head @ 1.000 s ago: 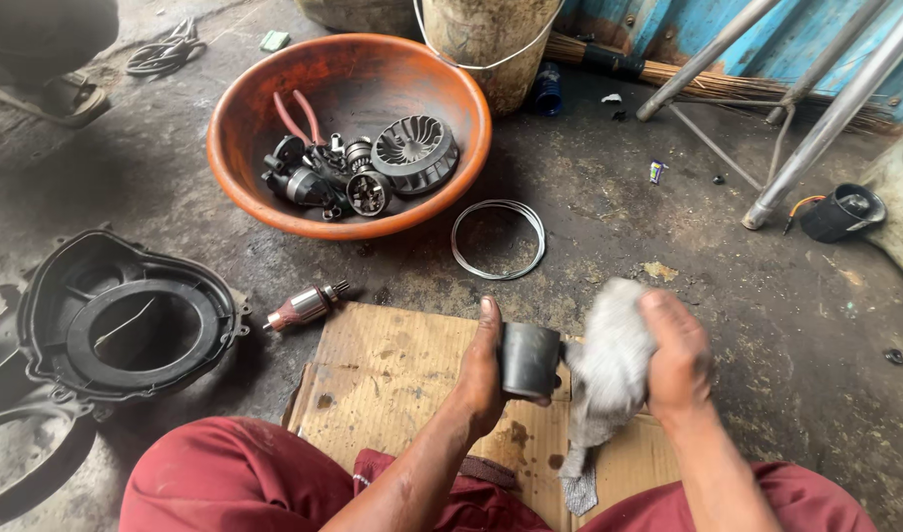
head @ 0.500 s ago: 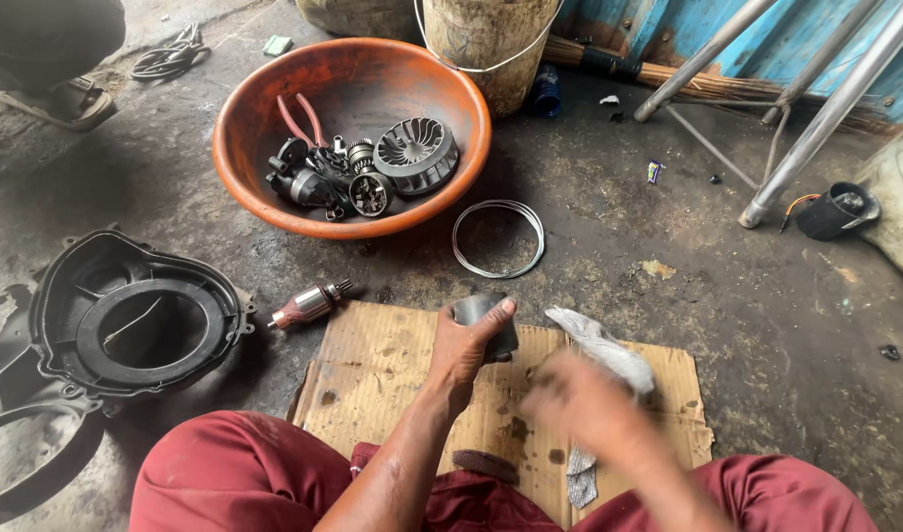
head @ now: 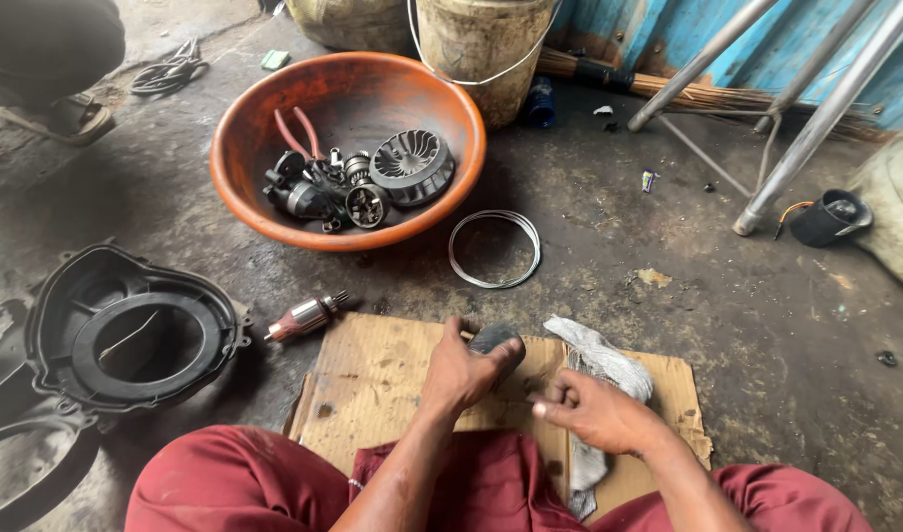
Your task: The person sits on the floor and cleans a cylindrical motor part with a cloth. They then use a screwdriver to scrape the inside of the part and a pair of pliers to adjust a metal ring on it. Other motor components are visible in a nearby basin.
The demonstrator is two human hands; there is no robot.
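Gripping from above, left hand (head: pixel 464 369) is clamped round a small dark cylindrical cup-shaped metal part (head: pixel 493 339), thumb one side, fingers over the far rim, pressing it onto the brown corrugated cardboard sheet (head: pixel 373 379) w/ the part sitting near the sheet's far edge. Right hand (head: pixel 594 414) is loosely curled, fingertips pinched together; can't tell if anything tiny is between them. It hovers just above the dirty grey-white rag (head: pixel 599 360), which lies on the cardboard beside the part.

Risks as I see it: part looks greasy, so a one-hand hold could slip & let it roll off onto the gritty concrete floor (head: pixel 668 266). Rag trails under the right wrist toward the maroon trousers (head: pixel 225 483), so a quick pull might drag it into the part. Copper-wound motor armature (head: pixel 304 317) lies loose just off the cardboard's left corner, near the knee, easy to knock. Thin wire ring (head: pixel 494 248) sits btwn cardboard & orange plastic basin (head: pixel 245 148) of dark motor parts, could get bent if leaned on
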